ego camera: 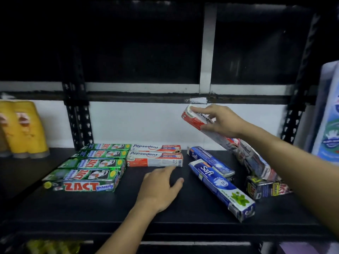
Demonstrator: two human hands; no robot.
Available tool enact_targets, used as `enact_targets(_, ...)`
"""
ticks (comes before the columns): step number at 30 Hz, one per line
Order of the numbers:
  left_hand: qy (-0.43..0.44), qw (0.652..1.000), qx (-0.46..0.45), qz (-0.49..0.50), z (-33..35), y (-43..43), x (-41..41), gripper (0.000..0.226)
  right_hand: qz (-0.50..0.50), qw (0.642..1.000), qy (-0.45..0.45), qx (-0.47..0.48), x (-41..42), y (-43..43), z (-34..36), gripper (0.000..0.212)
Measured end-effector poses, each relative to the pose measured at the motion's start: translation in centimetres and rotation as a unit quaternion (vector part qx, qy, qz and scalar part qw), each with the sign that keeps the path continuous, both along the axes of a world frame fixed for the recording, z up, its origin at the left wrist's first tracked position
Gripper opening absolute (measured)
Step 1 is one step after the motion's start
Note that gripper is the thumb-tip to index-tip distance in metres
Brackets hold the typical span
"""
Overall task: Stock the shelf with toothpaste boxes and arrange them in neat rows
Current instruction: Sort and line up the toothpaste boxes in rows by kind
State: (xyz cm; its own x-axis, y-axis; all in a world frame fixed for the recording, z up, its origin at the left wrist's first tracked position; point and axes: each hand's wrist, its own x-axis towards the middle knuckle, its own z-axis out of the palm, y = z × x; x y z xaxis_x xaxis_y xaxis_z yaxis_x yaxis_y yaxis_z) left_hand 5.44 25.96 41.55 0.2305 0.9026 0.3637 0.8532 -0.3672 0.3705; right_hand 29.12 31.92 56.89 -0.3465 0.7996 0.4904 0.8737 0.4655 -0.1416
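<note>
Several green Zact boxes (86, 173) lie in a row at the left of the black shelf (128, 208). Two white-and-red Pepsodent boxes (156, 158) lie behind one another beside them. My left hand (161, 187) hovers open just in front of the nearer one, fingertips near its edge. My right hand (220, 121) grips the upper end of another Pepsodent box (229, 142), which is tilted with its low end at the right. Two blue Safi boxes (218, 178) lie askew in the middle right. A dark Zact box (266, 187) lies under the tilted box.
Yellow bottles (23, 129) stand on the neighbouring shelf at the left. A white-and-blue pack (328, 114) stands at the right edge. Black perforated uprights (78, 114) frame the bay, with a white wall behind. A lower shelf holds yellowish goods (51, 246).
</note>
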Motion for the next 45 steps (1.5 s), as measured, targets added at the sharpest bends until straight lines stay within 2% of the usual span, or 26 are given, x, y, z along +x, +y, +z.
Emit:
enact_targets(5,-0.205,0.974,0.088,0.020,0.6,-1.9,-3.4,0.048,0.100,0.994,-0.005,-0.045,-4.9,-3.9,-0.7,0.068)
enact_targets(9,-0.272,0.948,0.158,0.045,1.4,-4.5,-7.4,0.053,0.164,0.982,-0.022,-0.090,-9.0,-6.0,-3.5,0.066)
enact_targets(14,-0.148,0.967,0.183,0.092,1.8,-6.3,-11.8,0.054,0.176,0.973,-0.066,-0.132,-13.5,-6.8,-8.0,0.065)
enact_targets(17,-0.071,0.976,0.151,0.138,1.5,-6.1,-14.6,0.055,0.173,0.975,-0.090,-0.103,-14.9,-7.5,-10.3,0.062)
enact_targets(20,0.003,0.980,0.117,0.158,1.3,-5.0,-17.2,0.064,0.132,0.987,-0.070,-0.058,-13.7,-8.4,-12.1,0.062)
enact_targets(24,-0.002,0.978,0.111,0.179,1.1,-3.1,-19.2,0.074,0.031,0.998,-0.058,0.000,-9.8,-9.5,-14.6,0.056)
enact_targets(29,0.015,0.985,0.067,0.161,-0.1,-1.7,-19.3,0.065,-0.011,1.000,-0.003,0.015,-9.5,-9.4,-16.5,0.050)
enact_targets(35,0.063,0.986,0.029,0.153,-0.5,-1.1,-19.4,0.065,-0.062,0.998,0.019,0.005,-11.5,-7.6,-16.5,0.046)
enact_targets(45,0.060,0.986,0.042,0.152,-0.6,-1.0,-19.5,0.062,-0.135,0.990,0.012,-0.033,-12.7,-5.6,-14.8,0.048)
